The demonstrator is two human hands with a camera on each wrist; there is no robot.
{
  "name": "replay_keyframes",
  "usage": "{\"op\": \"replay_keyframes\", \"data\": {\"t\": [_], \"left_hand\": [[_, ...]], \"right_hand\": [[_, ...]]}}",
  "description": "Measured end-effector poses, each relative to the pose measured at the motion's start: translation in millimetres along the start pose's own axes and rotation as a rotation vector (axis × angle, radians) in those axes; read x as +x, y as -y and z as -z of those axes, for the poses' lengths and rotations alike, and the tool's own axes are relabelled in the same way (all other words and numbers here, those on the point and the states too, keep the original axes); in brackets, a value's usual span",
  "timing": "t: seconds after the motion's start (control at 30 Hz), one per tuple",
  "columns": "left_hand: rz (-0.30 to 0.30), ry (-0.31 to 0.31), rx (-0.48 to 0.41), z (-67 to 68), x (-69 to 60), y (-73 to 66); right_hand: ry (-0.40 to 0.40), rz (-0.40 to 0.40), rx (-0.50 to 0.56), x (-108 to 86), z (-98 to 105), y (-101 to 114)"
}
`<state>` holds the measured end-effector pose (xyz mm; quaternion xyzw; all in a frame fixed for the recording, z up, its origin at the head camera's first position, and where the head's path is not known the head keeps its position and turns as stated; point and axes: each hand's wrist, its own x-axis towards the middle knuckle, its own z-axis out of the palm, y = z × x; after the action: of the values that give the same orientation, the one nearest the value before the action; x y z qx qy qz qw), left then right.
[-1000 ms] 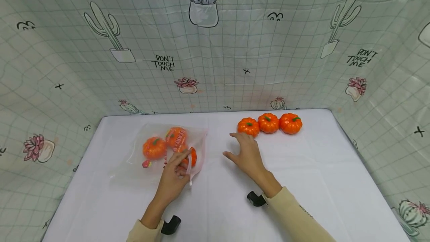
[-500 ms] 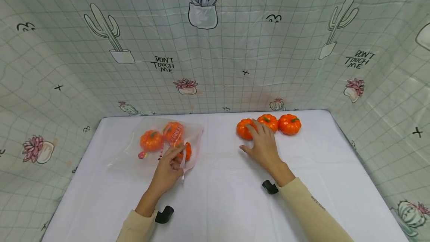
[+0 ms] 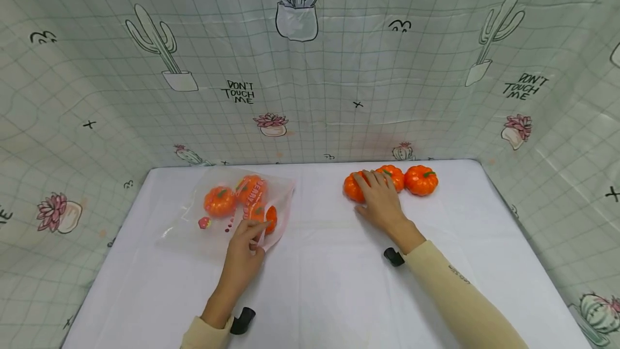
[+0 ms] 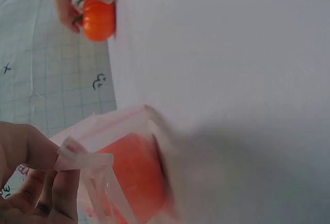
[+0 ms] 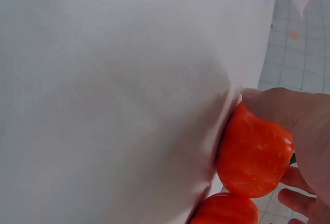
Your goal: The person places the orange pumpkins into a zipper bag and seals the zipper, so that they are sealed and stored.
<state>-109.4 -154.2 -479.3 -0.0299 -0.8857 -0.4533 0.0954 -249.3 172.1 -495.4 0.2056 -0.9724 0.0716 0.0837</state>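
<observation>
Right hand [image 3: 384,204] curls round a glossy, ribbed orange pumpkin [image 3: 352,189].
Left hand [image 3: 244,252] pinches the rim of a translucent plastic bag [image 3: 282,190] of orange pumpkins [image 3: 220,202], their number hard to tell; the held pumpkin sits beside two matching pumpkins [image 3: 421,180] on the white table [image 3: 329,284].

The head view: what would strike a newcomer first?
Probably the three orange pumpkins at the back right of the table, the leftmost one held by the right hand. Next, the see-through bag at left, with more pumpkins inside and its edge pinched by the left hand.
</observation>
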Motion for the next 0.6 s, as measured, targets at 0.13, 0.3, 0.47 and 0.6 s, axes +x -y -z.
{"op": "replay_keyframes", "data": {"t": [0.13,0.3,0.47,0.6], "left_hand": [[-0.01,-0.023,0.092,-0.9,-4.4,-3.0],[-0.029,-0.051,0.129,-0.8,-6.6,-4.3],[-0.022,-0.05,0.118,0.0,-6.8,-4.5],[-0.009,-0.044,0.098,1.0,-5.8,-3.9]], "right_hand": [[-0.009,0.037,-0.019,2.3,-1,0],[-0.024,0.077,-0.041,6.9,-5,-3],[-0.02,0.098,-0.04,12.5,-9,-6],[-0.011,0.11,-0.031,16.3,-10,-7]]}}
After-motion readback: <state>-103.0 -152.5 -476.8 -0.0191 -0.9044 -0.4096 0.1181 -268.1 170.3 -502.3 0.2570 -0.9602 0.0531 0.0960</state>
